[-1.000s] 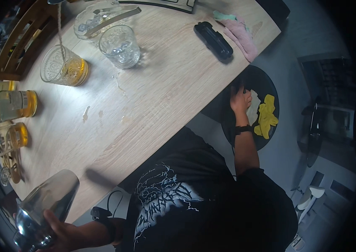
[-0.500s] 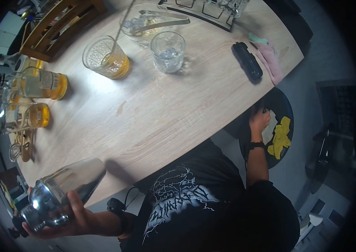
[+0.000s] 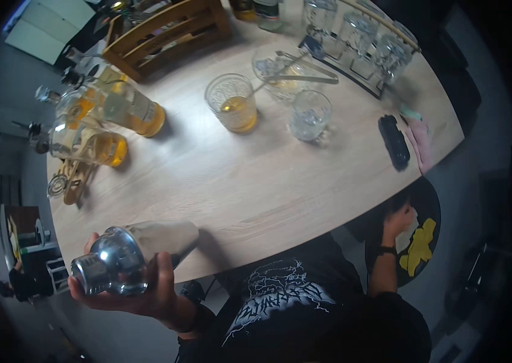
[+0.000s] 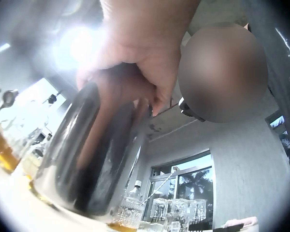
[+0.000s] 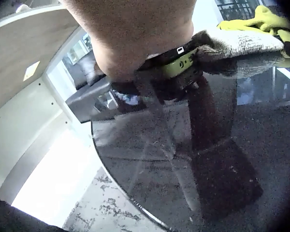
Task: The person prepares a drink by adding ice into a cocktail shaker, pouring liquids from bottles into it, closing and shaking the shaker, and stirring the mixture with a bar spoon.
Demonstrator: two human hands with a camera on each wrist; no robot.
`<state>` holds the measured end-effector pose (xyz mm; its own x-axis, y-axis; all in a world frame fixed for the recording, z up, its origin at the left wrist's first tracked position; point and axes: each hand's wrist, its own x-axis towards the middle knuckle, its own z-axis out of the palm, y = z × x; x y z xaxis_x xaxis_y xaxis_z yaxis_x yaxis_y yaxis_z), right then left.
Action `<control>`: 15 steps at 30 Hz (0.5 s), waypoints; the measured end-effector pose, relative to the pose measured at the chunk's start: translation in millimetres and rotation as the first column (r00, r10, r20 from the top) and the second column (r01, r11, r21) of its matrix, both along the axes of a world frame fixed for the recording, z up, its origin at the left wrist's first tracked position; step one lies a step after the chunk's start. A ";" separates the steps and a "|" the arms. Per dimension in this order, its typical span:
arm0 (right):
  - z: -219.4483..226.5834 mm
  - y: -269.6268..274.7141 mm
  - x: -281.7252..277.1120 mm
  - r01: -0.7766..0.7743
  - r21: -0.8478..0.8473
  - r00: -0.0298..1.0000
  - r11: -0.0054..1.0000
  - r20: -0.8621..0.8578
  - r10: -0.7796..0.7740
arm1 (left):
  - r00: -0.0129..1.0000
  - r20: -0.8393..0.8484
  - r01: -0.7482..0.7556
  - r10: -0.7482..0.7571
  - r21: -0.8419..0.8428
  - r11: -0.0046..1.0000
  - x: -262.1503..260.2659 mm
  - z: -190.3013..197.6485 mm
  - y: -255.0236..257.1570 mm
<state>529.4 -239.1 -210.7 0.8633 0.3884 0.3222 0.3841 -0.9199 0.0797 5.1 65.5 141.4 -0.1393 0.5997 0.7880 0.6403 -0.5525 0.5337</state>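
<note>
My left hand (image 3: 153, 287) grips a steel cocktail shaker (image 3: 132, 257), tilted on its side, just off the near edge of the wooden table (image 3: 256, 193). In the left wrist view the fingers (image 4: 135, 53) wrap the shaker's (image 4: 87, 154) dark body. My right hand (image 3: 400, 219) is down on a low round black glass table (image 3: 431, 199). There it covers a small dark object with a yellow-green band (image 5: 180, 62) and seems to grip it. A grey cloth (image 5: 241, 43) and a yellow cloth (image 3: 416, 248) lie beside that hand.
On the wooden table stand a glass of amber drink with a stirrer (image 3: 235, 104), a clear glass (image 3: 309, 115), a bowl with tongs (image 3: 283, 69), two pourer bottles (image 3: 117, 109), a glass rack (image 3: 359, 42), a wooden crate (image 3: 165, 30), a black case (image 3: 394, 140) and a pink cloth (image 3: 420, 136).
My left hand has lifted the shaker up and toward the table edge, tipping it more level. The right hand has stayed on the black table. The head view has swung further over the table.
</note>
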 end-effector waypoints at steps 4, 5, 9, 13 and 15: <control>51.4 15.4 -12.0 0.112 0.327 0.840 0.938 0.473 -0.265 | 0.999 0.038 -0.019 0.018 0.022 1.000 -5.2 8.9 1.4; 66.1 20.7 -8.1 0.007 0.365 0.788 0.931 0.571 -0.230 | 0.996 0.090 0.021 -0.022 0.010 1.000 2.1 11.9 0.3; 196.1 83.8 -33.6 -0.473 0.499 0.709 0.726 0.705 -0.023 | 0.971 0.127 0.204 -0.201 -0.009 0.979 12.9 7.9 -4.5; 260.9 152.6 -88.9 -0.824 0.525 0.566 0.213 0.756 0.328 | 0.946 0.291 0.162 -0.145 -0.035 0.986 10.0 15.7 -2.5; 263.7 181.0 -128.6 -0.796 0.603 0.544 0.049 0.679 0.492 | 0.964 0.194 0.184 -0.183 0.014 0.983 -6.6 5.4 -0.5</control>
